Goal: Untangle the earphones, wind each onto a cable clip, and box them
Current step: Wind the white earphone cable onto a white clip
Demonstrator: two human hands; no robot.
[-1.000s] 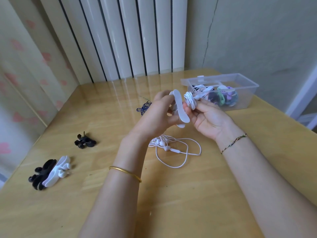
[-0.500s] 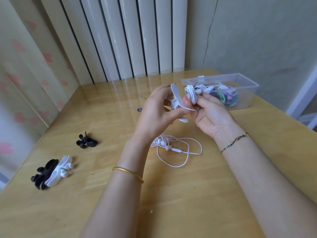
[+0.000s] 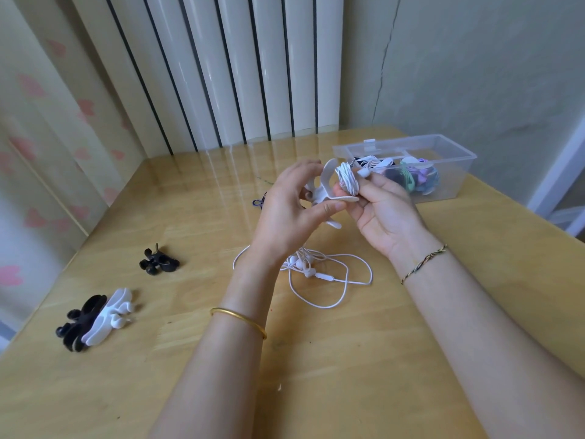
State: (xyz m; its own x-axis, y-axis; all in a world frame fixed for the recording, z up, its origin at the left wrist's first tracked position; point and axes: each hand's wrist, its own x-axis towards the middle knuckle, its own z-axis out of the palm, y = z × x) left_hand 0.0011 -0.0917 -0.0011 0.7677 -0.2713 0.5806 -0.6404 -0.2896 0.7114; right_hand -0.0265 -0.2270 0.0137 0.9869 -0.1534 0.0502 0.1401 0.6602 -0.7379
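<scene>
A pale wooden table (image 3: 348, 359) with a glossy top that catches streaks of light fills the lower half of the view. Its far edge meets a row of tall white vertical panels (image 3: 240, 74) separated by narrow dark gaps. To the left is a cream surface (image 3: 47, 122) printed with faded pink shapes, curtain or wallpaper I cannot tell, while to the right a plain grey-green wall (image 3: 474, 74) carries a thin crack (image 3: 384, 58) running down toward the table's corner, and a white frame (image 3: 560, 172) slants along the far right edge under soft, even light.
</scene>
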